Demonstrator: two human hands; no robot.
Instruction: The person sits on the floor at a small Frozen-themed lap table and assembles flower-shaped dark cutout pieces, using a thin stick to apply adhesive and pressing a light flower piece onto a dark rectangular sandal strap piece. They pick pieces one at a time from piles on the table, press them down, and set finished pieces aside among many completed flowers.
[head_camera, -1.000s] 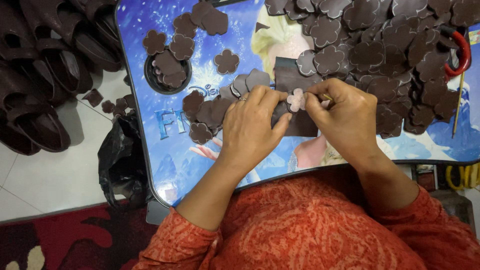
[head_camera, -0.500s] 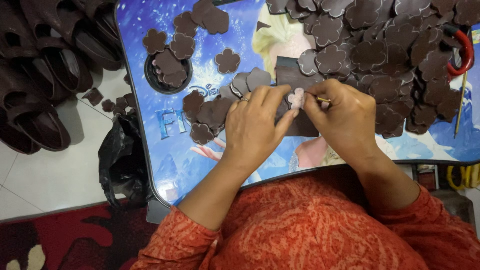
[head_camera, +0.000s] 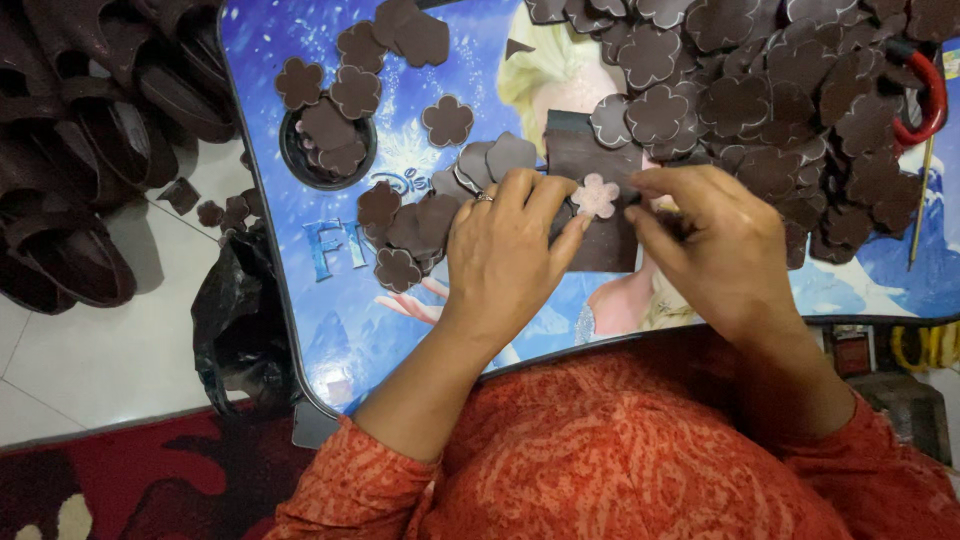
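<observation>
A pale pink flower-shaped cutout (head_camera: 596, 195) lies on a dark brown rectangular sheet (head_camera: 598, 240) on the blue picture-printed lap table (head_camera: 330, 310). My left hand (head_camera: 505, 255) presses its fingertips on the sheet just left of the pale flower. My right hand (head_camera: 720, 245) has its thumb and fingers at the sheet's right edge, beside the flower. Both hands touch the sheet; whether the right pinches the flower cannot be told.
Many dark brown flower cutouts are piled at the table's upper right (head_camera: 760, 90) and scattered at left (head_camera: 405, 235). A round recess (head_camera: 330, 150) holds a few. Red-handled scissors (head_camera: 925, 100) lie far right. Dark brown sandals (head_camera: 80, 150) and a black bag (head_camera: 230, 320) are on the floor.
My right hand has drawn slightly to the right, so the pale flower now shows fully on the sheet. My left hand stays pressed beside it.
</observation>
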